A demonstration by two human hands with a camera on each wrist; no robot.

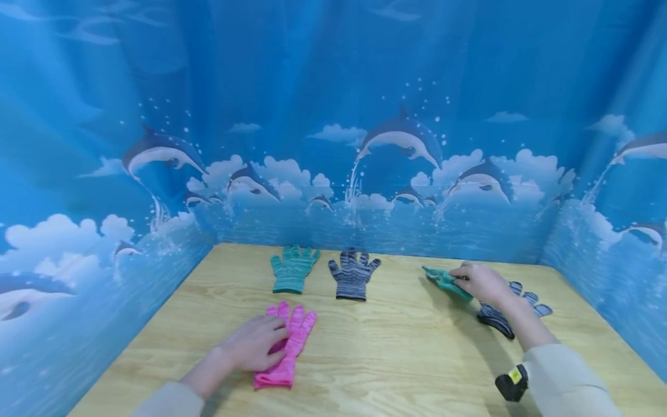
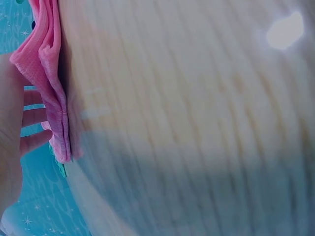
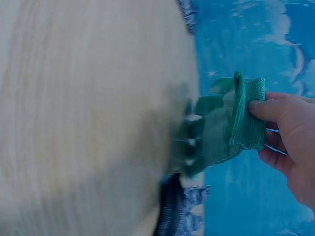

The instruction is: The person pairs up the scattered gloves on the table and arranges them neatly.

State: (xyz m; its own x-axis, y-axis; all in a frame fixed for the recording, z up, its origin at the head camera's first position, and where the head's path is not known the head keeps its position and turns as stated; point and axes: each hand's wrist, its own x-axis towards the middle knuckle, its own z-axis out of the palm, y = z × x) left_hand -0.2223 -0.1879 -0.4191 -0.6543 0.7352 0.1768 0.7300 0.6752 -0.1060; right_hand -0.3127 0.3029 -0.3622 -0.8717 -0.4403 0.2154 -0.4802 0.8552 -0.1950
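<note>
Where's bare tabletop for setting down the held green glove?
Widest bare stretch of table: between the pink glove and the yellow-labelled black object. A smaller gap separates the middle grey-striped glove from the green glove in the right hand. Crowded: at the right forearm, around the other grey-striped glove.

Head view high, facing forward-down — wrist views close, rolled sideways, tabletop (image 1: 391,359) shared

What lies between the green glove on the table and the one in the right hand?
In the head view, a dark gray striped glove lies between them, with bare table between it and the green glove in the right hand.
</note>
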